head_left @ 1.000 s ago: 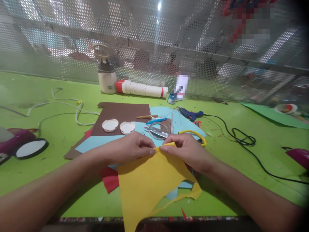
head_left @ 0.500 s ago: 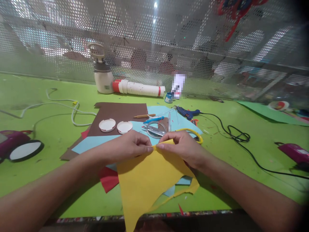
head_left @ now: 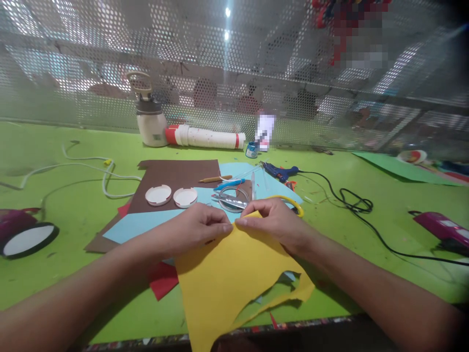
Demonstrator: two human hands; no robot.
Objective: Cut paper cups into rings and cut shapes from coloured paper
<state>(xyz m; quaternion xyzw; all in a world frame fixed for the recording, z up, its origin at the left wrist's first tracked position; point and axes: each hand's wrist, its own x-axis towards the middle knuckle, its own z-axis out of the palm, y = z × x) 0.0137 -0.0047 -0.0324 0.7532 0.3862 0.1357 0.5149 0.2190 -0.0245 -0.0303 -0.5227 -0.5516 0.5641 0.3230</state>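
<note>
A ragged yellow paper sheet [head_left: 227,278] hangs from the table's near edge up to my hands. My left hand [head_left: 200,227] and my right hand [head_left: 273,222] meet at its top corner, each pinching the yellow paper between thumb and fingers. Just beyond my fingers lie metal scissors [head_left: 229,199] with a yellow handle loop [head_left: 291,201], on light blue paper [head_left: 146,220]. Two white round lids [head_left: 158,194] sit on brown paper [head_left: 176,176]. Red paper [head_left: 163,278] pokes out under the yellow sheet.
A green table [head_left: 73,274] holds a blue glue gun [head_left: 280,172] with a black cord [head_left: 351,205], a white cable [head_left: 91,168], a cream bottle [head_left: 150,122], a white tube [head_left: 205,138], pink devices at left [head_left: 22,230] and right [head_left: 439,227], and a perforated metal screen [head_left: 220,73] behind.
The view has shifted slightly; my hands stay pinched together on the yellow paper's top corner, and the sheet's lower right flap has spread out a little.
</note>
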